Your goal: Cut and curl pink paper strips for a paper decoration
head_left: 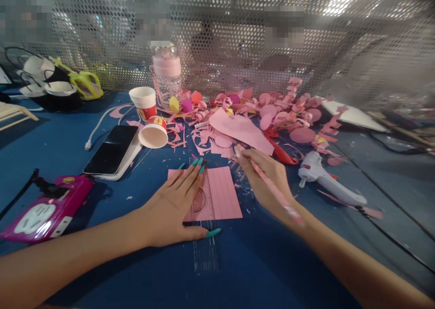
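Observation:
Flat on the blue table lies a sheet of pink paper [224, 193] with parallel lines across its right part. A clear plastic ruler [205, 254] with a round protractor cut-out crosses the paper and reaches past its near edge. My left hand [173, 202] presses the ruler down, fingers stretched and thumb spread. Just right of the paper, my right hand [267, 175] is closed round a pink pen [273, 189]. The pen's far end by the fingers is partly blurred, and I cannot tell whether it touches the paper.
Pink paper scraps [238, 130] are heaped behind the paper. Paper cups [152, 132] and a black phone [112, 149] are on the left, a bottle [167, 75] behind. A magenta power strip [50, 209] sits near left; a glue gun [328, 180] with its cord lies right.

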A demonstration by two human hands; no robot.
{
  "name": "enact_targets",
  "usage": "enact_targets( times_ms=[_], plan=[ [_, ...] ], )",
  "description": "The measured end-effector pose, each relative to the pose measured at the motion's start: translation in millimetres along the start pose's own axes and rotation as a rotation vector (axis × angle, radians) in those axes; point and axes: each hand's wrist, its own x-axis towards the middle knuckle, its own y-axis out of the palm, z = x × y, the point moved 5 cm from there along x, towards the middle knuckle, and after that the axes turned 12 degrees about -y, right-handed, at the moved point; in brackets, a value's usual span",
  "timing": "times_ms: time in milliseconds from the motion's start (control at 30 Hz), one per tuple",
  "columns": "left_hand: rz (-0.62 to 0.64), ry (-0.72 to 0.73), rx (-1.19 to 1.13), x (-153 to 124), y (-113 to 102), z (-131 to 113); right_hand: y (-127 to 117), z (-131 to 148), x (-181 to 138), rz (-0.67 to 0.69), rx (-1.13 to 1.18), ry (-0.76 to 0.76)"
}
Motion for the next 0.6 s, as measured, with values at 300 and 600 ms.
enact_targets(
  times_ms=[300, 600],
  plan=[
    [0.009, -0.017, -0.009, 0, -1, 1, 25, -23, -11, 0.101, 0.236, 0.304],
    [-0.018, -0.029, 0.033, -1, 0, 1, 23, -21, -13, 0.076, 0.158, 0.333]
  ],
)
